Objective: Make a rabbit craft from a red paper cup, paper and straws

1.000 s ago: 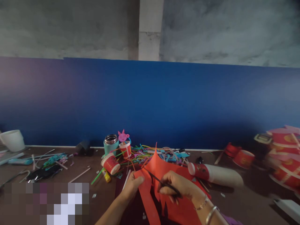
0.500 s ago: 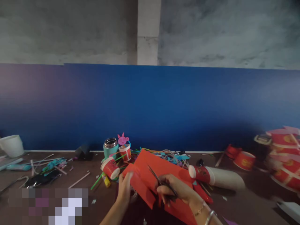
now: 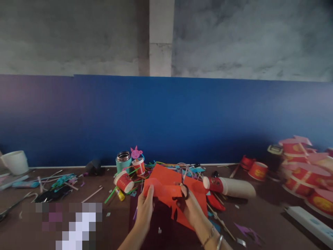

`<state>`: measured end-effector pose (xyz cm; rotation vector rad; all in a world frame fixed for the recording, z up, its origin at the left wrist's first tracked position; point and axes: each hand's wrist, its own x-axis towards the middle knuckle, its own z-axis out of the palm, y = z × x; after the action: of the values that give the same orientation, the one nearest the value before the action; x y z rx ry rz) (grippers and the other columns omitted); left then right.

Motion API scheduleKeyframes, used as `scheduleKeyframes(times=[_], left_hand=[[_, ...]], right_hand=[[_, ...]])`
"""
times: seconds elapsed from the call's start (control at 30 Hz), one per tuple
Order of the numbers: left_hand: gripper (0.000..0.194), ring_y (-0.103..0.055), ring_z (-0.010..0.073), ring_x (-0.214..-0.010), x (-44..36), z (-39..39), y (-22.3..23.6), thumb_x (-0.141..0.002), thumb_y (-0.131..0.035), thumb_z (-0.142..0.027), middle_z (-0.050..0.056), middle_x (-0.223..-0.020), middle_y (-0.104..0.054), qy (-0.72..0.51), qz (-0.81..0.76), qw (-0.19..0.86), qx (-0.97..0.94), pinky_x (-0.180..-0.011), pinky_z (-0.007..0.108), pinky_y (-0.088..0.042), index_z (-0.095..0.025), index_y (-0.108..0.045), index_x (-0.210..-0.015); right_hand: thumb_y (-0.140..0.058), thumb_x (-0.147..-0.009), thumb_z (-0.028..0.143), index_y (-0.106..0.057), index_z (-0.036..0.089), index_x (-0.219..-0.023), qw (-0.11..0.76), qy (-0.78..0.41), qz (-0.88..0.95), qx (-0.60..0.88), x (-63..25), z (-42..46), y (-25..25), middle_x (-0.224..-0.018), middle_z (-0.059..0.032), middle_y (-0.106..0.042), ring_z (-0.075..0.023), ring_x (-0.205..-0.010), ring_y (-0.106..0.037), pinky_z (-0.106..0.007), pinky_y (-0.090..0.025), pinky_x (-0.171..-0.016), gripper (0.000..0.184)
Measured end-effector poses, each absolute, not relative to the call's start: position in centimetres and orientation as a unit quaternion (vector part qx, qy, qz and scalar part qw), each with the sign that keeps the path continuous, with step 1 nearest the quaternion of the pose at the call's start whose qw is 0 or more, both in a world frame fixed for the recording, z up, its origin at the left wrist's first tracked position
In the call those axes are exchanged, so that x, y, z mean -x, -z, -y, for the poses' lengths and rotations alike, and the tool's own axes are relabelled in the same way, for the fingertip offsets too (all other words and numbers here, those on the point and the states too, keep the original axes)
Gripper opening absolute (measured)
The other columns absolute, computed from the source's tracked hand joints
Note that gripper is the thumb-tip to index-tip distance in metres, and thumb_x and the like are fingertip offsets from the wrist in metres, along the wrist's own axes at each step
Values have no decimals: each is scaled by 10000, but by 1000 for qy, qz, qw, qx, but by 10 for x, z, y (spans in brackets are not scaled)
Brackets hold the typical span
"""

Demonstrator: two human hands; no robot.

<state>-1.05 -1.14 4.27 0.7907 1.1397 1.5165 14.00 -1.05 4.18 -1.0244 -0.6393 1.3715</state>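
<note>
My left hand pinches the left end of a small orange-red paper piece, thumb on top. The piece is held roughly level in front of a larger orange-red sheet on the table. My right hand, with bracelets at the wrist, is closed around dark-handled scissors. Their blades point upward by the paper piece's right end; whether they touch it I cannot tell.
Left of the sheet are a tipped paper cup, a teal flask and a yellow tube. A cup-and-roll cylinder lies right. Red drum-like pieces and a power strip are further right. Straws and scraps litter the table.
The paper piece has swung from a slant to nearly level. The scissors have turned from pointing up-left to upright, and my right hand has shifted. The view has turned slightly right.
</note>
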Motion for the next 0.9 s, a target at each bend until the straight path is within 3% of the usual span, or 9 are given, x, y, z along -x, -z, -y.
scheduleKeyframes(times=[0.13, 0.23, 0.3, 0.37, 0.47, 0.57, 0.77, 0.9], left_hand=[[517, -340, 43, -358, 6, 9, -37, -549, -671, -654, -81, -417, -417, -651, -475, 504, -311, -345, 164, -221, -157, -531, -582], [451, -446, 76, -392, 3, 6, -28, -583, -705, -581, -44, -483, -535, -650, -459, 517, -316, -382, 188, -327, -153, -606, -680], [400, -607, 147, -600, -1, 3, -20, -541, -780, -480, 16, -677, -666, -654, -409, 546, -328, -560, 230, -470, -168, -643, -749], [396, -643, 201, -775, -2, 2, -13, -476, -829, -417, 47, -783, -702, -655, -394, 557, -326, -705, 261, -495, -169, -661, -735], [362, -606, 166, -619, 0, -1, -7, -499, -817, -424, 13, -653, -665, -659, -420, 550, -292, -588, 251, -476, -160, -653, -686], [375, -491, 104, -455, 5, -3, -9, -554, -774, -478, -37, -532, -580, -667, -430, 551, -259, -457, 218, -377, -152, -649, -692], [418, -372, 83, -364, 5, -3, -12, -627, -673, -579, -83, -380, -389, -654, -451, 541, -274, -424, 220, -300, -161, -662, -643], [395, -413, 99, -381, 5, -4, -8, -606, -696, -562, -71, -385, -429, -664, -458, 521, -278, -433, 230, -330, -177, -615, -569]], right_hand=[[-731, -585, 386, -581, 208, -958, 617, -579, 288, 448, -139, 3, -43, -714, 26, -605, -101, -569, -578, -181, -397, -465, 440], [-797, -504, 344, -574, 179, -904, 614, -541, 379, 432, -132, -7, -41, -624, 40, -588, -106, -546, -561, -197, -408, -501, 488], [-817, -474, 388, -565, 175, -839, 630, -510, 412, 416, -125, -13, -35, -575, 55, -554, -102, -516, -532, -214, -419, -517, 491], [-816, -477, 444, -560, 179, -825, 641, -488, 429, 409, -120, -16, -25, -566, 59, -537, -103, -514, -520, -222, -422, -515, 507], [-767, -564, 511, -561, 184, -873, 631, -470, 456, 416, -117, -11, -13, -599, 47, -546, -116, -553, -543, -234, -443, -542, 495], [-666, -682, 560, -561, 175, -905, 563, -490, 503, 435, -116, 2, -11, -621, 27, -564, -121, -565, -552, -219, -424, -515, 457], [-604, -715, 602, -576, 154, -796, 443, -573, 562, 399, -108, 20, -15, -587, 14, -570, -109, -492, -533, -205, -385, -454, 456], [-603, -713, 609, -572, 157, -801, 445, -576, 568, 386, -106, 21, -12, -588, 16, -564, -99, -475, -512, -199, -377, -444, 461]])
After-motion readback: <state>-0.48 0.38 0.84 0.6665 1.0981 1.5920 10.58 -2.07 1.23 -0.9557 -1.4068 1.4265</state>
